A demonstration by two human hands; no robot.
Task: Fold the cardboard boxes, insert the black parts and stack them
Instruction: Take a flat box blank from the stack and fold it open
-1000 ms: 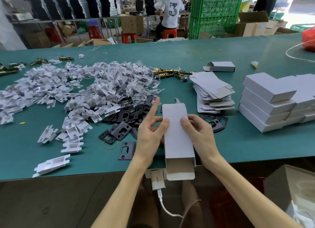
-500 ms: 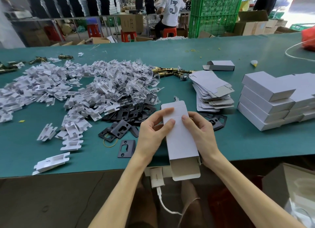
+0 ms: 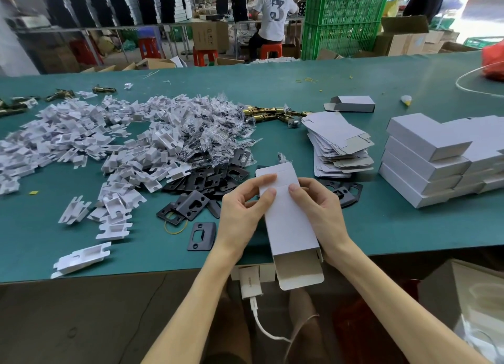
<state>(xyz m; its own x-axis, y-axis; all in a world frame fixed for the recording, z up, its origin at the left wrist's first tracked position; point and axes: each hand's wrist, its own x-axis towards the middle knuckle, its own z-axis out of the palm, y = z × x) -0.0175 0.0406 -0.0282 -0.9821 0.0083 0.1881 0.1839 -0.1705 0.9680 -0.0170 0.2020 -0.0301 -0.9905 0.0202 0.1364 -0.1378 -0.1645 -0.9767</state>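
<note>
- Over the near edge of the green table, we hold one cardboard box between both hands, lifted off the surface.
- Its long axis runs away from us, leaning slightly left at the far end. The near end hangs past the table edge toward our lap.
- Our left hand grips the box's left side, with the thumb on top and a fingertip on the far flap.
- Our right hand clasps the right side, thumb pressed on the top face. The other fingers are hidden underneath.
- The far flap is creased but not yet tucked, so we judge that closing it is the step in hand.
- The near flap stands open, so this mouth faces us.
- The black parts lie just left of the box, nearest our left hand, so we expect that hand to fetch one.
- The stack of finished boxes sits to the right, nearer our right hand.
</note>
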